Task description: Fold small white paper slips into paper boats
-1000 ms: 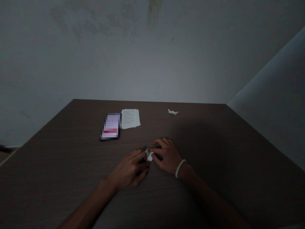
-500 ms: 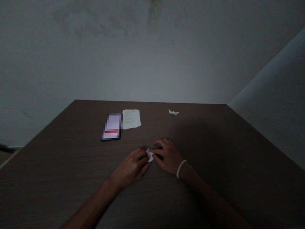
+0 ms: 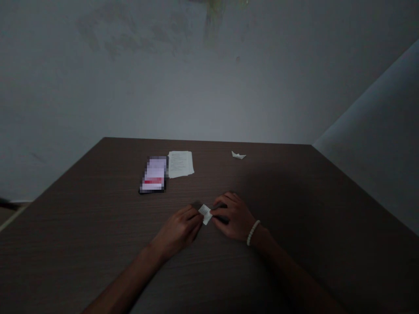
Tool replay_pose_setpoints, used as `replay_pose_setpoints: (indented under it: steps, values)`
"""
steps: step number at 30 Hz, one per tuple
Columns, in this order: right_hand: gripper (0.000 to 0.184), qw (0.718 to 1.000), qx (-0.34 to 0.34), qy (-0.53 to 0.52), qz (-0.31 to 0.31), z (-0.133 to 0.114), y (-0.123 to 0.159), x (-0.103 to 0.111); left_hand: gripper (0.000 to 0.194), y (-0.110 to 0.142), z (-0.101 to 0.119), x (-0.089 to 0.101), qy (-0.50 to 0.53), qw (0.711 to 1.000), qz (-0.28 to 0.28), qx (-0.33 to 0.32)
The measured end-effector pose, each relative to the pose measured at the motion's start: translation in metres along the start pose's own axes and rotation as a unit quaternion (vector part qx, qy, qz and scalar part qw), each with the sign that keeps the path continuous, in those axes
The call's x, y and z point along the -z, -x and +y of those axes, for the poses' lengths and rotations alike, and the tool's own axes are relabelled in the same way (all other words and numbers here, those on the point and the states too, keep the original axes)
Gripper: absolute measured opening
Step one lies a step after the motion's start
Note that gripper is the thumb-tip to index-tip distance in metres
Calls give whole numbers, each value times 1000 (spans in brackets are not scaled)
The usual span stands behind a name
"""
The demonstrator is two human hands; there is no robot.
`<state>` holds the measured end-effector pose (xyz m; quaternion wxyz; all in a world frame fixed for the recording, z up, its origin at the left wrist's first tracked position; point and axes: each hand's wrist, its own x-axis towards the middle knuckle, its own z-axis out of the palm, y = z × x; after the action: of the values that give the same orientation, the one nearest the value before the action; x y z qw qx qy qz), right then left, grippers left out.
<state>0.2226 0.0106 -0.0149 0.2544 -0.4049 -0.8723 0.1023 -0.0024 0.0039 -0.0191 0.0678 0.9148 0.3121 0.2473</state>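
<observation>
A small folded piece of printed paper (image 3: 205, 213) is between my two hands, low over the brown table. My left hand (image 3: 181, 229) pinches its left corner, with the fingers closed together. At the opposite corner, the thumb and index finger of my right hand (image 3: 234, 216) close on the paper; the other fingers of that hand are curled a little apart. A bracelet of pale beads (image 3: 253, 232) circles the right wrist. The fingertips cover the paper's side corners.
A phone (image 3: 153, 174) with a lit, blurred screen lies at the left of the table (image 3: 114, 244). Beside it is a stack of printed paper sheets (image 3: 180, 164). A small folded paper boat (image 3: 238, 155) stands near the back edge, and a wall (image 3: 209, 96) rises behind.
My hands have drawn slightly apart, the right one moving a bit right. More of the folded paper shows between them, now diamond-shaped. The phone, sheets and boat have stayed put.
</observation>
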Motion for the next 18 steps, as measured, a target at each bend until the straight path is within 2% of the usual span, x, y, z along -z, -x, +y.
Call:
replay_pose_setpoints:
  steps: [6, 18]
  values:
    - [6, 1000, -7, -10, 21, 3, 0, -4, 21, 3, -2, -1, -4, 1000, 16, 12]
    - [6, 999, 14, -14, 46, 6, 0, -9, 21, 4, -4, -1, -8, 999, 45, 12]
